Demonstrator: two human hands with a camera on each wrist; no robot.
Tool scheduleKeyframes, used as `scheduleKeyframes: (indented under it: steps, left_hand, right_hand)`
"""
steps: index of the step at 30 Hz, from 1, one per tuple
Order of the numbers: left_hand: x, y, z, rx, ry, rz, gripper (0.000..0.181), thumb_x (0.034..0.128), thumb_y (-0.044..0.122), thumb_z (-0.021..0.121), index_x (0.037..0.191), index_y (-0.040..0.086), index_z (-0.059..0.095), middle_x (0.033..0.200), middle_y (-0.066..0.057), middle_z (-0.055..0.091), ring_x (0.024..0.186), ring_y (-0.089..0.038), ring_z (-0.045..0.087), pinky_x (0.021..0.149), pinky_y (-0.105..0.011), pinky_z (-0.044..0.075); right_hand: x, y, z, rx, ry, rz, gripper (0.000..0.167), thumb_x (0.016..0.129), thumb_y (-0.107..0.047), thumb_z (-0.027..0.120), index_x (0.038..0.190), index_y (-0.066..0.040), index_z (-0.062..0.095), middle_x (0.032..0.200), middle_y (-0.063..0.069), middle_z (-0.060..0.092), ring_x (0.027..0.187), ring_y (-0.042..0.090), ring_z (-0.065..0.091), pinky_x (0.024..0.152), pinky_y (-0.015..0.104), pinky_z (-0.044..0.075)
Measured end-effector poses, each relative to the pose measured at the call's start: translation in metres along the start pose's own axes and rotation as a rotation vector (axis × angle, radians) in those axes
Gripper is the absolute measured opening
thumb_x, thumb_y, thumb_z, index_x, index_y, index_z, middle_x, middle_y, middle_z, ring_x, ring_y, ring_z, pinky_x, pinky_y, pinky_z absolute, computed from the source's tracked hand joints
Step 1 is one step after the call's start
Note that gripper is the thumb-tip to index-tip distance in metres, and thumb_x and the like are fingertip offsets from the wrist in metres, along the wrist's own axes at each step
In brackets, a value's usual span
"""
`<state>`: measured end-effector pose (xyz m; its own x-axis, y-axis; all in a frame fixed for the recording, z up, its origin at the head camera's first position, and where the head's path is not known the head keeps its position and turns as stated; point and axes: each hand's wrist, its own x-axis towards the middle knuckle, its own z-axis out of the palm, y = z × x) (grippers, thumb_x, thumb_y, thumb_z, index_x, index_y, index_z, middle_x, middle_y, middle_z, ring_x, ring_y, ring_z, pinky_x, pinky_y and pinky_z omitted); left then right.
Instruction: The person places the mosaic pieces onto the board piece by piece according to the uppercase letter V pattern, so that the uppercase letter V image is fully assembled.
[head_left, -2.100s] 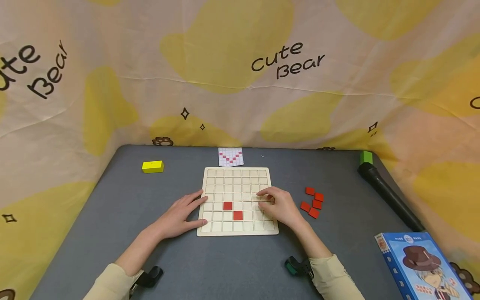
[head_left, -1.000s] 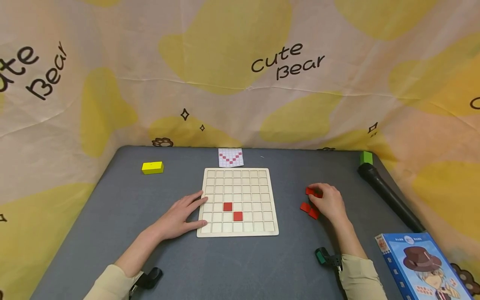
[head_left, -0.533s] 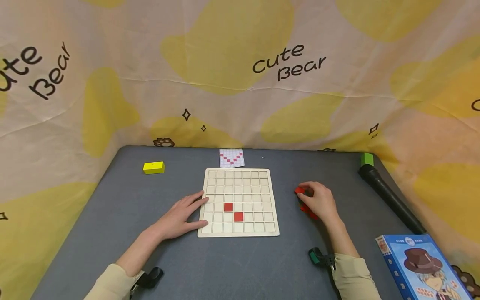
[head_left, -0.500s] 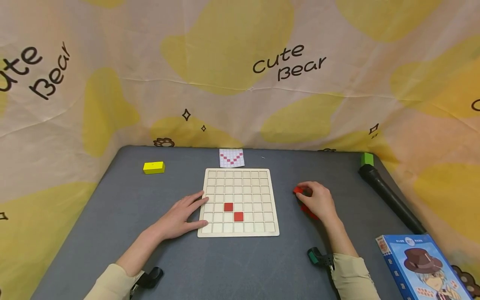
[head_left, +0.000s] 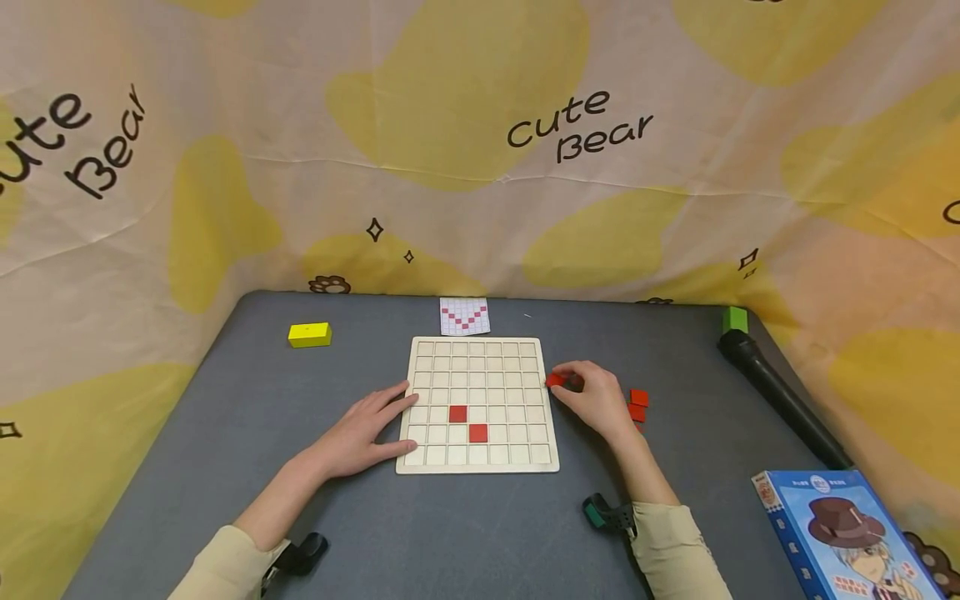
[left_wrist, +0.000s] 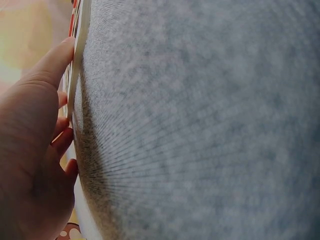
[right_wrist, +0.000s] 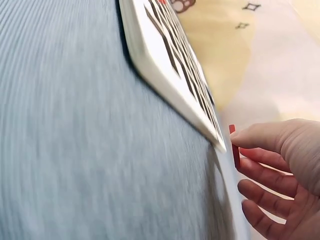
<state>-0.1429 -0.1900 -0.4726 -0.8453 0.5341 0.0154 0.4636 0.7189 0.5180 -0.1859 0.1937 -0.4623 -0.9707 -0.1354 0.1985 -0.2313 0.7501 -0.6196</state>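
Note:
A cream grid board point(head_left: 476, 363) lies flat in the middle of the table. Two red square tiles, one in the fifth row point(head_left: 457, 414) and one a row nearer point(head_left: 477, 433), sit in its cells diagonally to each other. My left hand point(head_left: 360, 433) rests with spread fingers on the board's left edge. Just off the right edge, my right hand point(head_left: 592, 397) pinches a red square tile point(right_wrist: 234, 146) between thumb and fingers; the right wrist view shows it edge-on. Several loose red tiles point(head_left: 638, 397) lie right of that hand, some hidden behind it.
A card with a pink V pattern point(head_left: 464, 317) lies behind the board. A yellow block point(head_left: 310, 335) stands at the back left. On the right are a green block point(head_left: 734, 319), a black tube point(head_left: 783, 400) and a blue illustrated box point(head_left: 847, 533).
My right hand went from the board to the loose tiles, picked up a red tile and carried it left to the board's right edge. The left hand stayed on the board.

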Motion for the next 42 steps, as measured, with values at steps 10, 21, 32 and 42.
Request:
scheduleKeyframes:
  steps: [10,21,32,42]
  left_hand:
    - [0.000,-0.002,0.001,-0.006,-0.002,0.003,0.075,0.0906,0.051,0.064,0.150,0.013,0.040,0.158,-0.012,0.027,0.140,-0.037,0.029,0.109,-0.060,0.024]
    - [0.000,-0.001,0.001,-0.005,0.003,0.010,0.074,0.0906,0.050,0.064,0.150,0.013,0.040,0.157,-0.013,0.028,0.140,-0.037,0.030,0.109,-0.060,0.025]
    - [-0.001,-0.001,0.002,-0.006,0.013,-0.001,0.073,0.0903,0.048,0.065,0.149,0.013,0.042,0.157,-0.013,0.029,0.139,-0.038,0.031,0.109,-0.060,0.025]
    - [0.000,-0.002,0.003,0.003,0.022,0.002,0.073,0.0900,0.048,0.066,0.149,0.013,0.042,0.157,-0.012,0.029,0.139,-0.037,0.033,0.108,-0.060,0.026]
  right_hand:
    - [0.004,-0.034,0.024,0.027,-0.061,-0.066,0.024,0.081,-0.015,0.079,0.104,-0.009,0.074,0.095,0.004,0.067,0.081,0.019,0.057,0.071,0.034,0.047]
    - [0.007,-0.067,0.050,0.066,-0.123,-0.155,0.023,0.081,-0.014,0.077,0.103,-0.010,0.073,0.097,0.001,0.068,0.084,0.016,0.058,0.077,0.033,0.048]
    - [0.014,-0.094,0.079,0.065,-0.202,-0.223,0.023,0.084,-0.017,0.074,0.106,-0.012,0.073,0.098,0.000,0.067,0.084,0.015,0.056,0.078,0.031,0.047]
    - [0.019,-0.106,0.097,0.035,-0.198,-0.220,0.024,0.085,-0.017,0.074,0.108,-0.015,0.074,0.106,0.000,0.069,0.095,0.016,0.060,0.084,0.034,0.048]
